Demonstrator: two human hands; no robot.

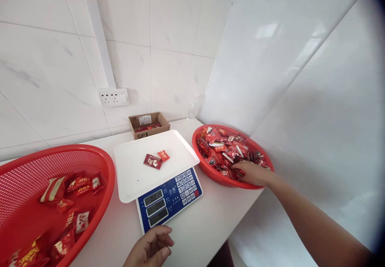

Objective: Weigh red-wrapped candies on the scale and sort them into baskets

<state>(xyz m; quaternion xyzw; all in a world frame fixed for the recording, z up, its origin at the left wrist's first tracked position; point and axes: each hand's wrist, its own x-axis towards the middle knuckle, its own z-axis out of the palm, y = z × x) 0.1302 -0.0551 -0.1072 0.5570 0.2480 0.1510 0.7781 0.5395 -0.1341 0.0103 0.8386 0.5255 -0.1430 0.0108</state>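
My right hand [252, 172] reaches into the red basket [210, 170] on the right, which is heaped with red wrapped candies [224, 148]. Its fingers are down among the wrappers, and what they grip is hidden. My left hand [152, 247] rests on the white counter just in front of the blue scale [170, 197], fingers loosely curled and empty. Two red candy packets [156, 159] lie on the scale's white tray [132, 174].
A large red basket [99, 158] at the left holds several red candy packets. A small open cardboard box [148, 124] stands against the tiled wall behind the scale. A wall socket [113, 97] sits above it. The counter edge [240, 215] runs close by my right arm.
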